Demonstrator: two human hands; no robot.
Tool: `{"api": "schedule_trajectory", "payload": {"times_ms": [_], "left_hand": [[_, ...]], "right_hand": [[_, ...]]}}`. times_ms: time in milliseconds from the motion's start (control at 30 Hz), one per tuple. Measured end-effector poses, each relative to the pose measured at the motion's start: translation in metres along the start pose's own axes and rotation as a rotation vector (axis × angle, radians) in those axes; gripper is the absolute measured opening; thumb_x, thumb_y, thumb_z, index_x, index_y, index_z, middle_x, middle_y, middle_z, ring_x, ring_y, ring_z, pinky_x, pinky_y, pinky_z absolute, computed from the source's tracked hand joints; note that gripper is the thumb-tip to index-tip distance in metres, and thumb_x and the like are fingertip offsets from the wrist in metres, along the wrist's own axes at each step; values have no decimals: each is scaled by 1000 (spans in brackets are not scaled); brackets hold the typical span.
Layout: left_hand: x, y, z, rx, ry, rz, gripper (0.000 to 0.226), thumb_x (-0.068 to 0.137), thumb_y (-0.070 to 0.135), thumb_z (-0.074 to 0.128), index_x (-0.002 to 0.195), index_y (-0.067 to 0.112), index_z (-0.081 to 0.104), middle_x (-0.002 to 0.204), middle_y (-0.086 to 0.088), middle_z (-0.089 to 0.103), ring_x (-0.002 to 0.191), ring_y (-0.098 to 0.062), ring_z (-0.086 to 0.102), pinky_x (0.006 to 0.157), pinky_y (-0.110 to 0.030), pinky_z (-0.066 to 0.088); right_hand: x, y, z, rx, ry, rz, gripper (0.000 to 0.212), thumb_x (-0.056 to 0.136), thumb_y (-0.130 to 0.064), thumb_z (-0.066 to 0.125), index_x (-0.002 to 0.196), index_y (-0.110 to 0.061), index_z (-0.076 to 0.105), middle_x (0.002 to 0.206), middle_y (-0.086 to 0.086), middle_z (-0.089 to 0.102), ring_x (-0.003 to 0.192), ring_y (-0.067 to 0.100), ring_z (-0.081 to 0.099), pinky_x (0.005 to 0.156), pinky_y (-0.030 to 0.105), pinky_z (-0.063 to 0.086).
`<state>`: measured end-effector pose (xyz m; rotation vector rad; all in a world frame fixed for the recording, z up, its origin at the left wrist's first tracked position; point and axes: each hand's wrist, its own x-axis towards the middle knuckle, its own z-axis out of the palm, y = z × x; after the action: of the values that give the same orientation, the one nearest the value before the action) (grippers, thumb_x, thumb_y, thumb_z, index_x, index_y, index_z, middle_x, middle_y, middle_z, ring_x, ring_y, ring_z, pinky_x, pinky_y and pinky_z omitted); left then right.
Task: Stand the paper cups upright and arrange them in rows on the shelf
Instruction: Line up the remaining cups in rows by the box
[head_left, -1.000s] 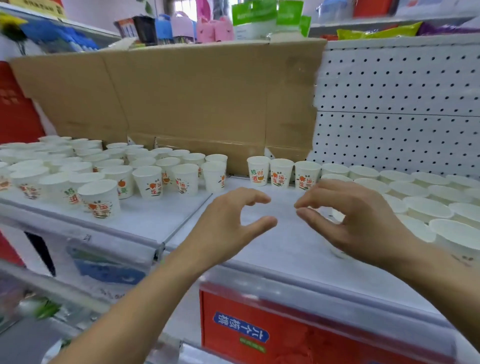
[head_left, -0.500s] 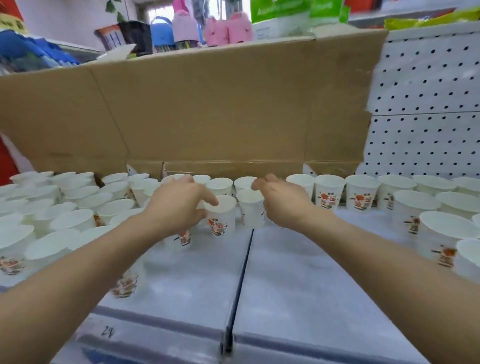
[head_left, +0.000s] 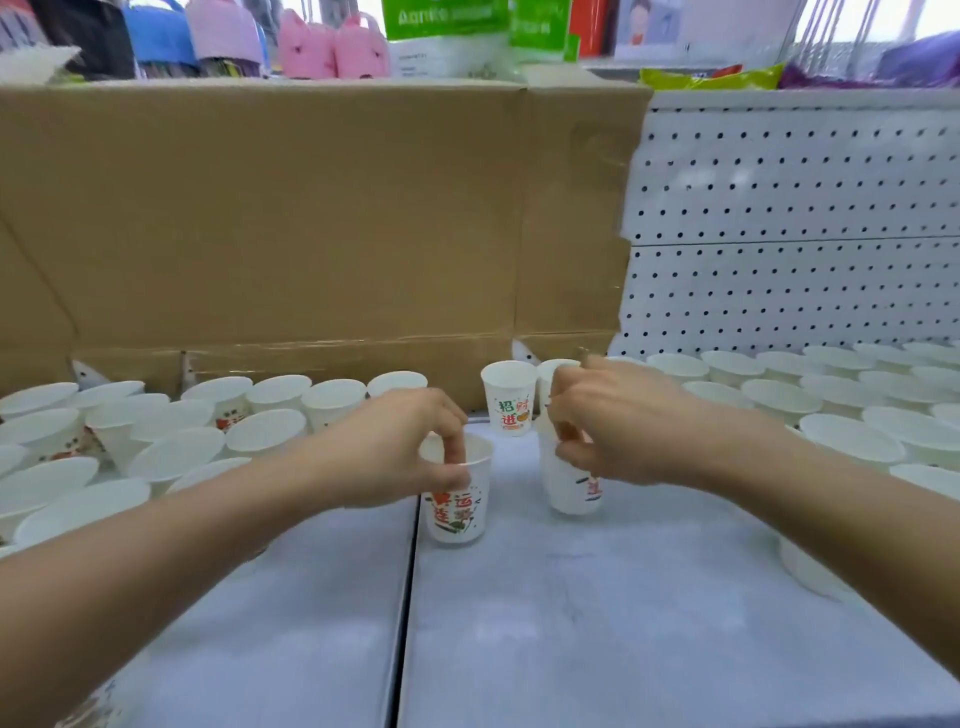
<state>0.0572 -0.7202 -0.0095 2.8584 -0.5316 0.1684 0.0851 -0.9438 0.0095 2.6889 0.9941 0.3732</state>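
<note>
Cups stand midway on the shelf (head_left: 571, 623), axes near vertical, hands apart: left hand (head_left: 395, 452) pinches the rim of the left cup (head_left: 457, 512) beside the seam (head_left: 410, 597), right hand (head_left: 623, 426) grips the right cup (head_left: 569, 488), both just near of the back-row cup (head_left: 509, 400).

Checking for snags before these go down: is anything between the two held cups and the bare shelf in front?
Nothing visible. The left hand holds the left cup, the right hand the right cup, both over bare shelf; other cups are aside and behind.
</note>
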Motion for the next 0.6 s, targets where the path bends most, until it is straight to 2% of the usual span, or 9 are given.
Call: {"api": "schedule_trajectory", "payload": {"times_ms": [133, 200, 300, 367, 467, 600], "left_hand": [[32, 25, 13, -74, -4, -4, 17, 79, 44, 72, 71, 32, 61, 110, 12, 62, 102, -10, 57, 87, -38, 50], [39, 30, 15, -126, -1, -6, 21, 74, 47, 76, 81, 33, 63, 105, 10, 63, 100, -8, 58, 85, -39, 52], [40, 31, 7, -195, -33, -70, 52, 65, 56, 79, 110, 36, 60, 112, 16, 62, 107, -2, 57, 92, -32, 50], [38, 33, 1, -228, -72, -92, 65, 65, 57, 79, 121, 36, 57, 118, 19, 60, 108, 2, 57, 94, -27, 48], [39, 42, 1, -235, -146, -102, 75, 62, 64, 77, 128, 34, 55, 123, 22, 58, 106, 4, 57, 93, -26, 48], [40, 63, 11, -149, -204, -149, 92, 54, 82, 66, 131, 34, 51, 127, 20, 54, 102, -2, 57, 84, -24, 49]], "right_hand": [[-9, 25, 6, 132, -168, 63, 22, 85, -39, 58, 80, -17, 58, 93, 0, 62, 81, 18, 56, 71, 38, 51], [-10, 38, 9, 249, -171, 89, 31, 80, -52, 63, 82, -21, 57, 90, -4, 61, 83, 16, 56, 73, 38, 51], [-12, 62, 4, 480, -140, 125, 44, 77, -61, 65, 107, -30, 54, 109, -15, 55, 100, 9, 54, 86, 32, 48], [-13, 73, -1, 555, -204, 98, 56, 76, -57, 69, 123, -33, 51, 120, -20, 52, 110, 7, 54, 93, 32, 47], [-9, 75, 1, 513, -332, 24, 68, 72, -50, 76, 132, -39, 46, 127, -22, 50, 112, 6, 53, 96, 31, 45], [-3, 70, 14, 416, -324, -15, 68, 69, -51, 77, 130, -42, 48, 123, -19, 52, 108, 7, 53, 93, 32, 47]]}}
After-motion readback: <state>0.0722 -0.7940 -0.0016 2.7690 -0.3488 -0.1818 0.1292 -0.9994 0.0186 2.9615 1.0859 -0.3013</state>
